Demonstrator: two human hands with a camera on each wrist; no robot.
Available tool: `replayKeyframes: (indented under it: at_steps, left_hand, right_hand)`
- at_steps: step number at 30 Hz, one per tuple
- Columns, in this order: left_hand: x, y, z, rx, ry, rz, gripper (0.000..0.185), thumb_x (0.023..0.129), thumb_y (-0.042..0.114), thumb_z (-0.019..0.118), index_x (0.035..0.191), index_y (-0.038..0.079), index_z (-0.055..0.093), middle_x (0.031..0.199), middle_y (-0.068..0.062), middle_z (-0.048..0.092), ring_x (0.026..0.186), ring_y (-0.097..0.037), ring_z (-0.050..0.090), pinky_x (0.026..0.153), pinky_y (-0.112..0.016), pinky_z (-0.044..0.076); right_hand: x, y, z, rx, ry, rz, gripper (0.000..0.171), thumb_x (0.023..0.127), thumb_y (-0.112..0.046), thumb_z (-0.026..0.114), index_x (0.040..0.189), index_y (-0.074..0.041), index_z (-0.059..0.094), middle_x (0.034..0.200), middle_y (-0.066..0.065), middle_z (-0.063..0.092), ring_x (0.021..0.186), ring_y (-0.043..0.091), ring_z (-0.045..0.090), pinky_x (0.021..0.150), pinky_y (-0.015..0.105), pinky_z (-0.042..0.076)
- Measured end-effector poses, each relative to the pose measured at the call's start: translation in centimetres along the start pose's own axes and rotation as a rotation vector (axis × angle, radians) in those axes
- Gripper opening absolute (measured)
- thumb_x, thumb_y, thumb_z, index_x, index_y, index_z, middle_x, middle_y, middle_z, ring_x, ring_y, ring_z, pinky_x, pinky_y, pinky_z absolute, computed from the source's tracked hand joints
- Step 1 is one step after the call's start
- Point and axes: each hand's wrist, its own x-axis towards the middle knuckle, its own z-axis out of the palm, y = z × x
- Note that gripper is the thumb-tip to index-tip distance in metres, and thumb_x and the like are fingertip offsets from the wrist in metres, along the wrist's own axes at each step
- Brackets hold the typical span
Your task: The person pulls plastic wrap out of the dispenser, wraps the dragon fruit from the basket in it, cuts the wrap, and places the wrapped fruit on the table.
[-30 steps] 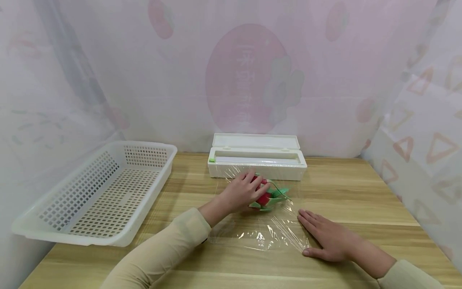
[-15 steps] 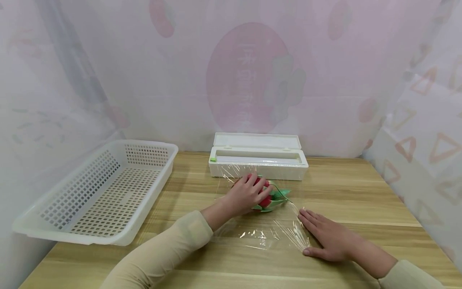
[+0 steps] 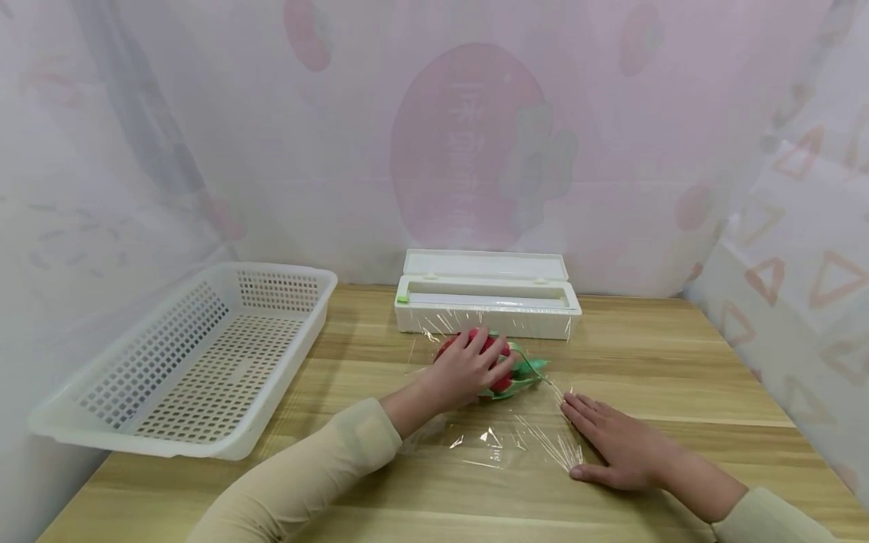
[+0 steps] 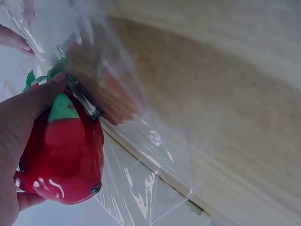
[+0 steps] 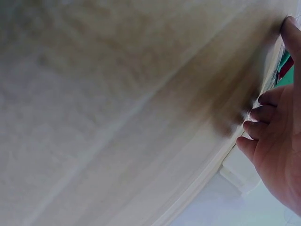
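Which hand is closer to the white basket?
Left. The left hand holds the red toy fruit, nearer the basket; the right hand lies flat on the plastic wrap, farther away.

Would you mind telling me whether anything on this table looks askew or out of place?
Only the cling film: it lies wrinkled and bunched between the left hand, gripping the red toy fruit, and the flat right hand. The dispenser box and basket sit normally.

Curtain print (image 3: 468,143): faint characters stand inside the big pink round shape on the sheer curtain behind the tabletop's far edge; they appear mirrored and too blurred to read.
Film dispenser box (image 3: 487,305): plain white, no legible label.
Basket (image 3: 190,362): no marking.
Wrist views: no writing visible.
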Motion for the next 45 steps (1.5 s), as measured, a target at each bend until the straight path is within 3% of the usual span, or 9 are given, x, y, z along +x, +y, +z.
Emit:
replayKeyframes:
  at_steps: [4, 9, 20, 37, 45]
  left_hand:
    - [-0.1, 0.1, -0.1, -0.014, -0.001, 0.001, 0.084, 0.070, 0.062, 0.076, 0.139, 0.022, 0.049, 0.133, -0.010, 0.052, 0.115, -0.038, 0.051, 0.088, -0.046, 0.049]
    - [-0.2, 0.2, -0.4, -0.037, -0.018, 0.000, 0.092, 0.067, 0.068, 0.075, 0.141, 0.022, 0.047, 0.134, -0.010, 0.050, 0.117, -0.038, 0.049, 0.088, -0.047, 0.049]
    - [-0.4, 0.5, -1.0, -0.052, -0.061, -0.006, 0.089, 0.072, 0.069, 0.070, 0.142, 0.021, 0.046, 0.137, -0.010, 0.048, 0.123, -0.039, 0.044, 0.091, -0.048, 0.047]
    - [-0.7, 0.4, -1.0, -0.169, -0.091, -0.031, 0.092, 0.073, 0.070, 0.069, 0.146, 0.021, 0.042, 0.142, -0.010, 0.043, 0.131, -0.040, 0.038, 0.099, -0.050, 0.041]
    - [-1.4, 0.0, -1.2, -0.203, -0.002, -0.016, 0.091, 0.072, 0.066, 0.071, 0.145, 0.020, 0.044, 0.144, -0.011, 0.044, 0.132, -0.039, 0.039, 0.103, -0.050, 0.037]
  right_hand:
    - [0.0, 0.0, 0.1, -0.007, 0.004, 0.008, 0.086, 0.091, -0.065, 0.051, 0.144, 0.002, 0.040, 0.148, 0.020, 0.040, 0.134, 0.037, 0.039, 0.102, 0.046, 0.038]
    - [0.0, 0.0, -0.1, 0.014, -0.014, 0.004, 0.086, 0.091, -0.064, 0.050, 0.144, 0.003, 0.039, 0.148, 0.022, 0.038, 0.134, 0.039, 0.038, 0.102, 0.051, 0.038]
    - [0.1, 0.0, -0.2, 0.041, -0.050, 0.007, 0.087, 0.092, -0.064, 0.048, 0.145, 0.005, 0.037, 0.148, 0.023, 0.037, 0.134, 0.040, 0.037, 0.104, 0.052, 0.036]
    - [0.1, -0.1, -0.4, 0.044, -0.046, 0.008, 0.087, 0.092, -0.063, 0.049, 0.144, 0.006, 0.037, 0.148, 0.025, 0.037, 0.134, 0.041, 0.037, 0.104, 0.053, 0.036]
    - [-0.1, 0.0, -0.3, 0.033, -0.030, 0.016, 0.089, 0.092, -0.064, 0.049, 0.145, 0.006, 0.037, 0.149, 0.025, 0.035, 0.135, 0.041, 0.036, 0.104, 0.053, 0.035]
